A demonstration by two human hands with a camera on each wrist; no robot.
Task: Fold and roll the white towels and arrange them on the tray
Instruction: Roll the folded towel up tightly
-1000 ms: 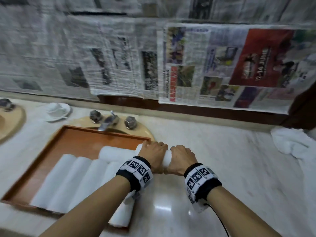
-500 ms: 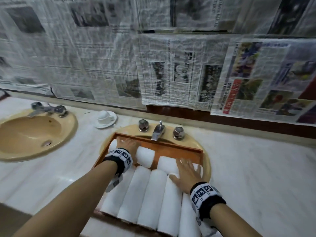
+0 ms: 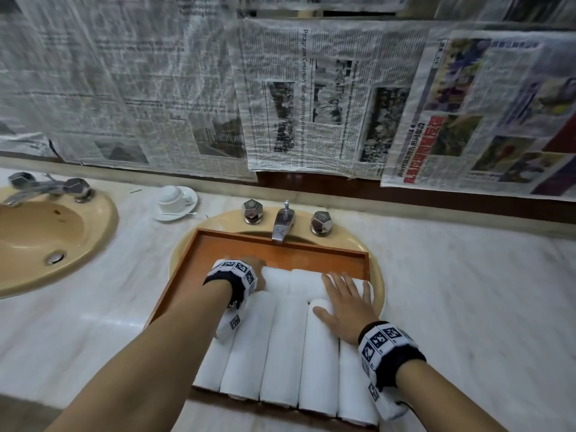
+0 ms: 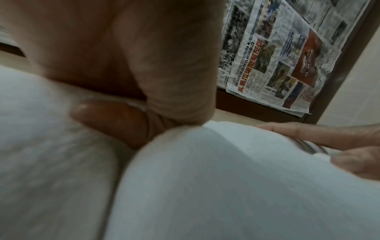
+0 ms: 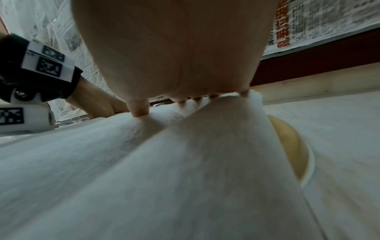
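An orange-brown tray [image 3: 280,241] sits over a sink and holds several rolled white towels [image 3: 286,347] side by side lengthwise. Two more rolls lie crosswise at their far ends. My left hand [image 3: 252,266] is on the left crosswise roll [image 3: 276,280], fingers bent over its far side. In the left wrist view its thumb [image 4: 111,118] is tucked into the gap between rolls. My right hand [image 3: 346,304] lies flat, fingers spread, across the right crosswise roll [image 3: 307,283] and the row's far ends. The right wrist view shows its fingertips [image 5: 139,112] pressing into towel [image 5: 205,162].
A second beige sink [image 3: 40,241] lies at the left. A white cup on a saucer [image 3: 174,201] stands behind the tray's left corner, and a chrome faucet [image 3: 283,222] is just beyond the tray. Marble counter [image 3: 467,291] extends right. Newspapers cover the wall.
One second ago both hands held a roll above the counter right of the tray. That roll now lies crosswise at the tray's far end, with both hands resting on the towels.
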